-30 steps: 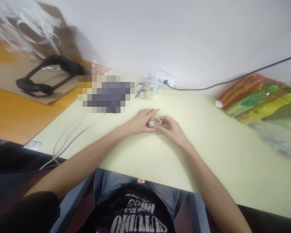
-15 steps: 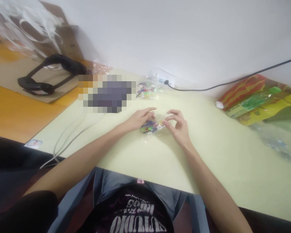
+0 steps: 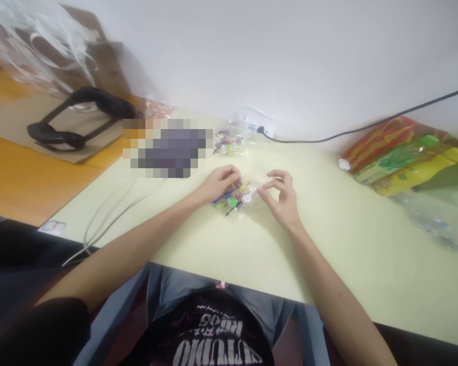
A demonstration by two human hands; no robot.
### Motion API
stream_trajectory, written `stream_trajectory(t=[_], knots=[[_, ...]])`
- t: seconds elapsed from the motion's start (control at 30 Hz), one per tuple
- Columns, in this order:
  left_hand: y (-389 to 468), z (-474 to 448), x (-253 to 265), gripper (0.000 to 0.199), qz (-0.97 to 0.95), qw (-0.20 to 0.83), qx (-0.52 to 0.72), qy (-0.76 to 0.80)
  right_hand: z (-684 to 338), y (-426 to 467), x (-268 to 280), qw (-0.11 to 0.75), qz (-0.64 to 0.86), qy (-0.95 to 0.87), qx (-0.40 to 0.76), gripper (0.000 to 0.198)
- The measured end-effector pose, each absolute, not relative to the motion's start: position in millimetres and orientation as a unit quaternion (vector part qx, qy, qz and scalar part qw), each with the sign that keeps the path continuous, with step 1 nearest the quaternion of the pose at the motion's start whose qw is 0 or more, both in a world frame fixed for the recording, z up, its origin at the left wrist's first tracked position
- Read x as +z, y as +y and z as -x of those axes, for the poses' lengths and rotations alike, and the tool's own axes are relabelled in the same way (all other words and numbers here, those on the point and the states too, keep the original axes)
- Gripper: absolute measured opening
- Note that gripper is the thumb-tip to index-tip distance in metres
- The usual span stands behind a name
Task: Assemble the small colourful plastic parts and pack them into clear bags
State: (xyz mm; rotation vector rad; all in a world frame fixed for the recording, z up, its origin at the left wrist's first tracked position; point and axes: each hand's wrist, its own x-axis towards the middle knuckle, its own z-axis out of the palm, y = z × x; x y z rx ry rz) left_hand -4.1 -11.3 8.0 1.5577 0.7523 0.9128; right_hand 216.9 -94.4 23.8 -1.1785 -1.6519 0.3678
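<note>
A clear plastic bag (image 3: 239, 197) of small colourful pieces is between my two hands, just above or on the pale table; I cannot tell which. Green, red, blue, white and dark bits show through the film. My left hand (image 3: 222, 182) has its fingers curled together at the bag's upper left edge. From the other side, my right hand (image 3: 282, 195) pinches the bag's right edge between thumb and index finger, its other fingers loosely bent. Beyond them lies a second clear bag (image 3: 231, 142) with similar colourful pieces.
Left of the bags is a blurred-out dark object (image 3: 171, 150). White cables (image 3: 107, 218) hang over the front edge. A black padded frame (image 3: 80, 117) lies on cardboard at left. At right are bright packages (image 3: 404, 157) and crumpled clear plastic (image 3: 435, 223). A black cord (image 3: 320, 141) runs along the wall.
My left hand has drawn its outstretched fingers in at the bag's edge. The bag lies more spread out, shifted slightly left. My right hand has hardly moved.
</note>
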Motion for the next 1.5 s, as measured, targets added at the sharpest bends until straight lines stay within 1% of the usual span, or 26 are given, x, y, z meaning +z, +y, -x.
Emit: stream_trajectory(t=[0.07,0.17,0.27,0.47,0.6,0.77,0.87,1.1,1.23,1.37,1.43,1.5], knots=[[-13,4,10,0.036,-0.648,0.562,0.4,0.322,-220,-91,22,0.535,0.51,-0.656,0.152,0.024],[-15,3,13,0.036,-0.635,0.57,0.409,0.324,-223,-87,19,0.56,0.52,-0.607,0.218,0.029],[-17,3,14,0.038,-0.633,0.588,0.388,0.322,-222,-85,17,0.575,0.507,-0.57,0.297,0.029],[-20,4,12,0.042,-0.67,0.569,0.334,0.34,-214,-88,19,0.58,0.477,-0.543,0.376,0.031],[-19,4,11,0.039,-0.67,0.557,0.353,0.342,-213,-89,24,0.578,0.478,-0.543,0.378,0.034],[-16,3,13,0.036,-0.658,0.555,0.404,0.31,-215,-91,28,0.516,0.522,-0.553,0.395,0.034],[-16,3,11,0.034,-0.656,0.552,0.409,0.313,-214,-91,27,0.503,0.534,-0.549,0.399,0.036],[-16,3,6,0.028,-0.66,0.535,0.408,0.334,-211,-89,22,0.519,0.544,-0.537,0.382,0.036],[-18,2,6,0.025,-0.681,0.498,0.412,0.343,-211,-90,21,0.529,0.54,-0.53,0.385,0.036],[-22,1,9,0.023,-0.694,0.446,0.413,0.385,-209,-91,22,0.554,0.515,-0.513,0.406,0.054],[-25,1,10,0.022,-0.698,0.422,0.411,0.407,-207,-92,23,0.559,0.508,-0.505,0.417,0.057],[-27,1,12,0.02,-0.707,0.396,0.41,0.418,-205,-92,23,0.555,0.504,-0.499,0.434,0.057]])
